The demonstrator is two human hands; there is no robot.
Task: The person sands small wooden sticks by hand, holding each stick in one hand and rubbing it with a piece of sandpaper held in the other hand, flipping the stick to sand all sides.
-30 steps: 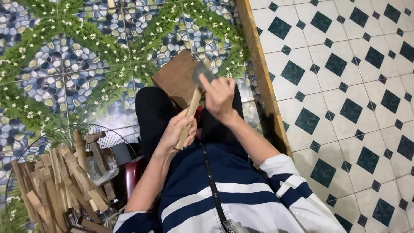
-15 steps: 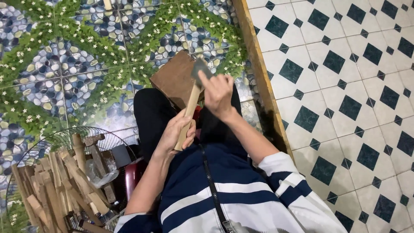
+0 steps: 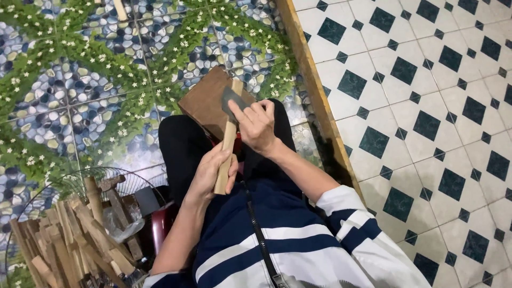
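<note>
A hatchet point(image 3: 230, 130) with a pale, smooth wooden handle and a flat grey metal head is held upright over the lap. The left hand point(image 3: 209, 169) is clenched around the lower handle; the right hand point(image 3: 256, 126) is closed on the head. Just beyond lies a brown rectangular wooden block point(image 3: 205, 101). Rough split sticks point(image 3: 69, 234) are heaped in a wire basket at near left.

We are seeing wooden sticks point(image 3: 69, 234) piling in a wire fan guard point(image 3: 80, 178) at the floor's lower-left corner.
</note>
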